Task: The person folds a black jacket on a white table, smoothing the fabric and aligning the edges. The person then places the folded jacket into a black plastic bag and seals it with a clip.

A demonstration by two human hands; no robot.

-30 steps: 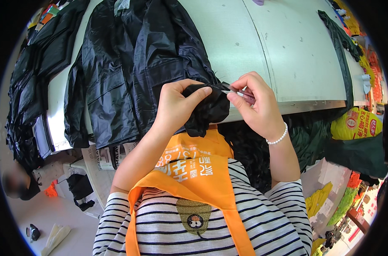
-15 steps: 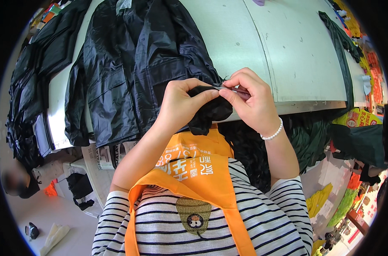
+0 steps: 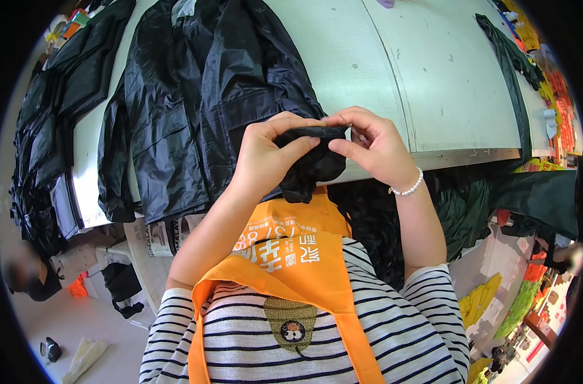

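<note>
A black, shiny jacket (image 3: 208, 96) lies front up on the pale table, its one sleeve drawn toward me over the near edge. My left hand (image 3: 275, 144) pinches the cuff (image 3: 317, 132) of that sleeve between thumb and fingers, holding the opening's edge flat. Against the other end of the cuff is my right hand (image 3: 368, 144), thumb below and fingers above. Tucked in its palm is a slim dark-red tool (image 3: 363, 138) with a metal tip, mostly hidden by the fingers; its exact kind cannot be made out.
The pale tabletop (image 3: 445, 83) has a metal front edge. Folded black garments (image 3: 89, 77) are stacked at the far left. Dark green cloth (image 3: 509, 77) hangs over the table's right side, with more dark fabric (image 3: 464, 211) below. A blurred person (image 3: 32, 272) is at the left.
The cuff has been spread flatter and shows more between my hands. My right fingers have shifted slightly left onto its edge, and the dark-red tool has turned back into the palm.
</note>
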